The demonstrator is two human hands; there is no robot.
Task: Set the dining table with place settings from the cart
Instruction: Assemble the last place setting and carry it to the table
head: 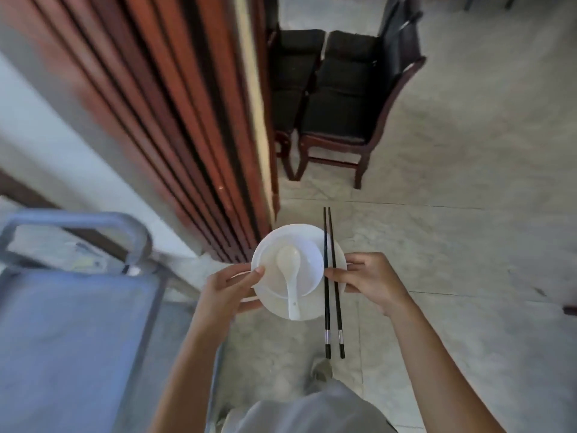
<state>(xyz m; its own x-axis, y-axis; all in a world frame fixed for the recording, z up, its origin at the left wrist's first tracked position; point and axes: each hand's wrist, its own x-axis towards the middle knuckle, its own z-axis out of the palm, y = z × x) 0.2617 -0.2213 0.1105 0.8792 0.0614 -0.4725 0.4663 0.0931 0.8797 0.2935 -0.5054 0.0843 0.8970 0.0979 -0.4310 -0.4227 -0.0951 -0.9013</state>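
I held a white plate [276, 306] up over the floor [468, 214], in the middle of what I saw. A white bowl [312, 267] sat on the plate, more to its 12 o'clock side. A white spoon [290, 276] lay in the bowl with its scoop up. Its handle pointed to 6 o'clock and stuck out over the bowl's edge.

My left grip [228, 289] was clamped on the plate at its 9 o'clock edge. The thumb [257, 271] lay on top, and its tip touched the bowl's rim. The other fingers were curled under the plate.

My right grip [368, 282] was clamped on the plate at its 3 o'clock edge. Two black chopsticks [327, 307] lay side by side across that edge, just beside the bowl. Their thin tips pointed to 12 o'clock and their thick ends, with silver bands, pointed to 6 o'clock. My right thumb [335, 273] pressed down on them and pinned them to the plate. The fingers curled round the rim from below.

A blue-grey cart [78, 323] stood at 8 o'clock, apart from my left arm. A red-brown wood wall [156, 104] ran up to 11 o'clock. Two chairs [343, 89] with dark seats stood at 12 o'clock. My shoe [321, 373] showed at 6 o'clock, below the chopsticks.
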